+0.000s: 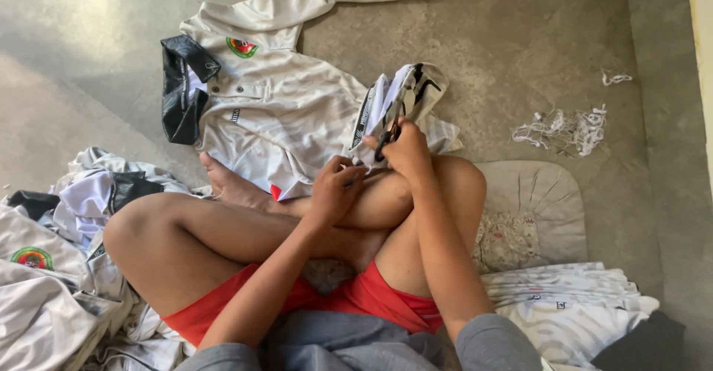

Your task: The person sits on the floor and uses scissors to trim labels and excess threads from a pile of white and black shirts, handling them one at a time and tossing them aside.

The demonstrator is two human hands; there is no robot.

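Nearest us, our crossed bare legs (245, 245) rest on the concrete floor (520, 37); above the knees, our left hand (336, 190) pinches the edge of a folded white garment (397, 103). Our right hand (407, 150) is closed around small dark scissors (385, 141) touching that garment. A white shirt (275, 111) lies spread just beyond, thread scraps (564, 129) well apart.

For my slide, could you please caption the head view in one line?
Seated cross-legged on concrete, right hand works small dark scissors on a white-and-black garment piece steadied by left hand.
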